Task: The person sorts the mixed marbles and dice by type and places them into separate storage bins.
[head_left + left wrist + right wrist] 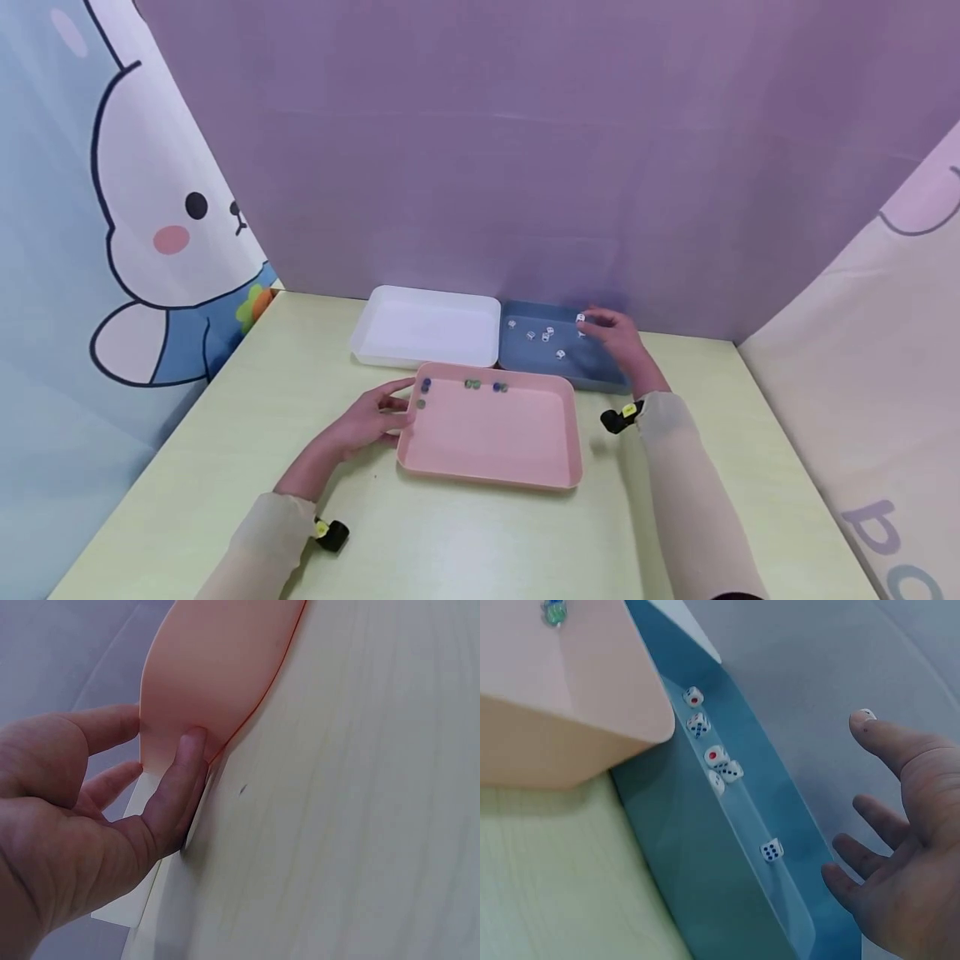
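Note:
At the back right, my right hand [613,335] pinches a small white die [581,317] between thumb and finger above the blue tray [592,367]. In the right wrist view only a sliver of that die shows at the fingertip, with the other fingers spread loosely. Several white dice [771,850] with dark and red pips lie in the blue tray. My left hand [367,423] rests at the left side of the pink tray [491,433]; its fingertips touch the outer wall and rim. Blue and green glass marbles [472,384] lie along the pink tray's far and left sides.
A white tray [427,329] stands behind the pink one, side by side with the blue tray. All three are on a pale wooden table [420,542]. A purple panel [480,167] rises at the table's far edge, with printed cloths at both sides.

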